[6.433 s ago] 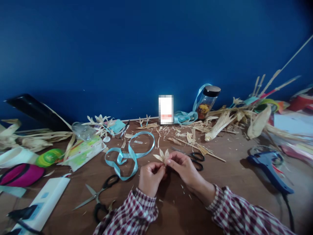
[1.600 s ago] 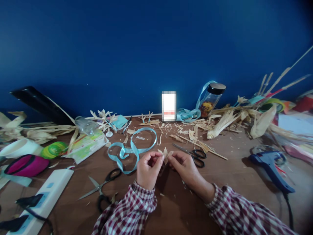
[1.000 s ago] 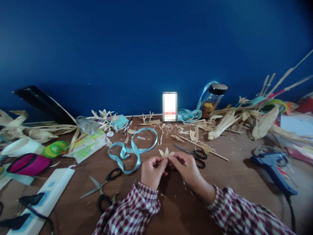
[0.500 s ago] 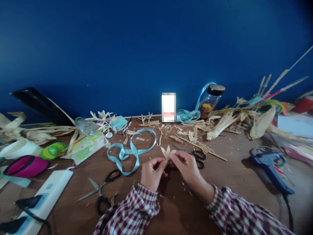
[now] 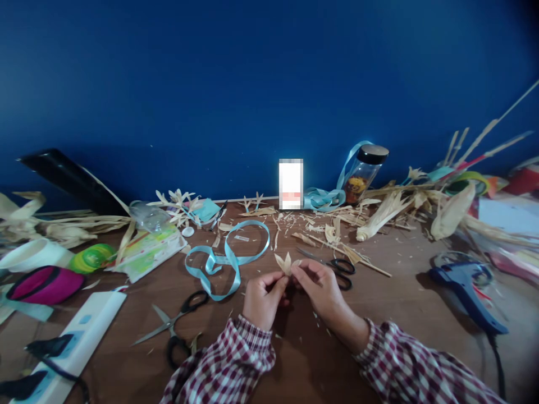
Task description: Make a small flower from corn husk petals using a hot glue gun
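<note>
"What are your fingers on right now?"

"Your left hand (image 5: 261, 297) is narrow, thumb and forefinger pinching the base of the pale husk flower (image 5: 283, 262). Your right hand (image 5: 322, 286) is closed too, its fingertips pinching what looks like a petal on the near side of it. Your fingers hide the base, so nobody can fairly tell you whether it's tied."

"And where have you got it?"

"Raised just over the worktop (image 5: 379, 314), about midway across, well forward of its back edge."

"Which step would you call this?"

"You seem to be arranging petals around one stem. The next move, I'd judge, calls for your left pinch to hold firm while your right sets the petal lightly, since dry husk may split."

"What's around you?"

"Blue ribbon (image 5: 238, 262) beyond your left hand, open scissors (image 5: 169, 324) nearer the left edge, black-handled scissors (image 5: 343, 273) just beyond your right. Farther out, a glue gun (image 5: 467, 289) lies toward the right edge and a lidded jar (image 5: 364, 177) leans by the back edge."
</note>
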### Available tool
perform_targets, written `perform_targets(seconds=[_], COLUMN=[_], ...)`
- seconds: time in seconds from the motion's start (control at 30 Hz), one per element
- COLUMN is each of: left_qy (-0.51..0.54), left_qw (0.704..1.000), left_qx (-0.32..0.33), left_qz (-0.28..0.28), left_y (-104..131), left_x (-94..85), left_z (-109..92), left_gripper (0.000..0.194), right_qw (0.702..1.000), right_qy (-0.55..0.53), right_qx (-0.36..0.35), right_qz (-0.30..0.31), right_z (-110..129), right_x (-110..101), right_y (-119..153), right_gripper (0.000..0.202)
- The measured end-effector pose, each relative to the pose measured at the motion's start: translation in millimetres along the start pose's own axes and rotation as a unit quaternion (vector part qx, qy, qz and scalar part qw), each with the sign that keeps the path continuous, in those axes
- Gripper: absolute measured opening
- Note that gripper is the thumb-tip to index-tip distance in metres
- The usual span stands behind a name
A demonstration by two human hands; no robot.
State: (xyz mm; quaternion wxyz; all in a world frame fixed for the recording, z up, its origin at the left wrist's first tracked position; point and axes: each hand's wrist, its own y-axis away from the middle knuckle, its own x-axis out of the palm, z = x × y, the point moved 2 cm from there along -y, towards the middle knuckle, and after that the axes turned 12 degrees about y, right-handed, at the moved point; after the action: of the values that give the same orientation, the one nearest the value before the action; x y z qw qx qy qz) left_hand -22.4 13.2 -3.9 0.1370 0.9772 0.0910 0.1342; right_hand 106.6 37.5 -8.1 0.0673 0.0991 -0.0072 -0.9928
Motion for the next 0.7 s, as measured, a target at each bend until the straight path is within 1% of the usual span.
perform_targets(seconds=[0.13, 0.23, 0.43, 0.7], left_qy=[-0.026, -0.030, -0.031, 0.008], left_qw=[0.999, 0.999, 0.997, 1.000], left_qx=[0.020, 0.037, 0.073, 0.025], left_qz=[0.012, 0.026, 0.012, 0.016], left_y=[1, 1, 2, 1], left_x=[0.3, 0.2, -0.9, -0.2], left_z=[-2, -4, -7, -5], left_gripper=[0.022, 0.019, 0.019, 0.023], right_qw=[1.000, 0.999, 0.999, 0.999], right_qy=[0.025, 0.025, -0.007, -0.021], right_qx=[-0.015, -0.023, -0.037, -0.026], right_qz=[-0.005, -0.003, 0.031, 0.030], right_z=[2, 5, 14, 12], right_x=[-1, -2, -1, -1], right_y=[1, 3, 2, 2], right_gripper=[0.020, 0.020, 0.018, 0.015])
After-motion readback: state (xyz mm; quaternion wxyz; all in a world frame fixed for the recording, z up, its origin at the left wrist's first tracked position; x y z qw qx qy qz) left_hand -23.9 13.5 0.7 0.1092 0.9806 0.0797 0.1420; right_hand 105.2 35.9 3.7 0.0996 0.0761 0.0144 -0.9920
